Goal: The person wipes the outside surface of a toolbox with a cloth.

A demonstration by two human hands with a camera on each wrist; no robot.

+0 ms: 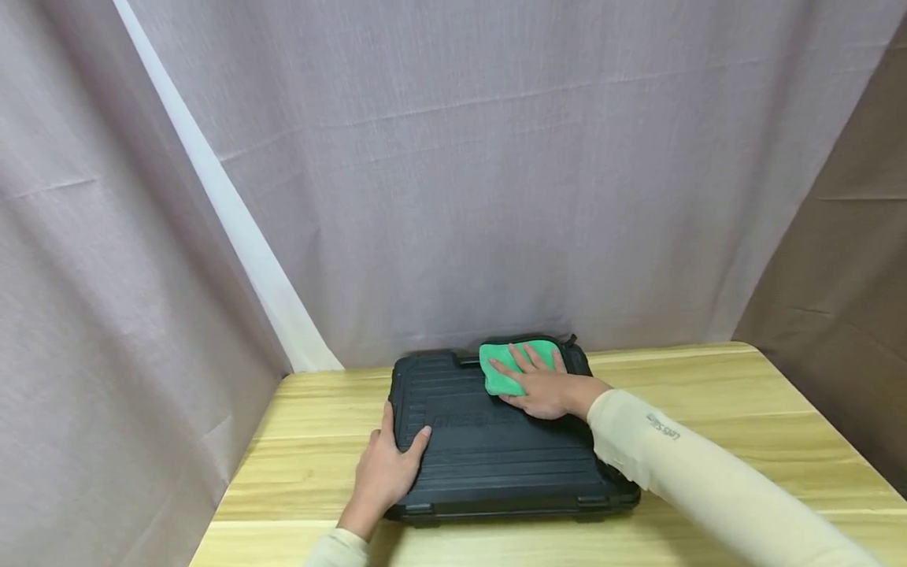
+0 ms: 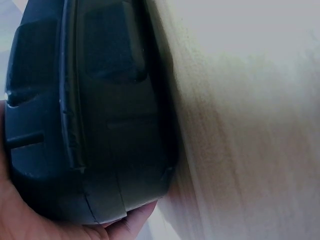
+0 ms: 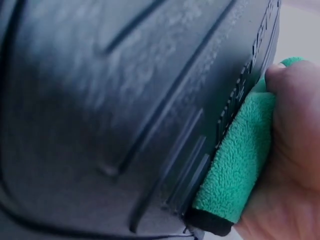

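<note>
A green cloth (image 1: 516, 364) lay at the far right corner of a closed black case (image 1: 496, 457), pressed flat under the right hand (image 1: 542, 387)'s straight fingers, while the left hand (image 1: 388, 465) gripped the case's near left edge, bare wooden table (image 1: 744, 409) open on either side.

Both arms wear long, close-fitting sleeves of pale cream fabric that end at the wrists. The right sleeve (image 1: 708, 480) carries a small grey printed marking near the forearm. The left sleeve (image 1: 340, 550) is plain. Both hands are bare.
</note>
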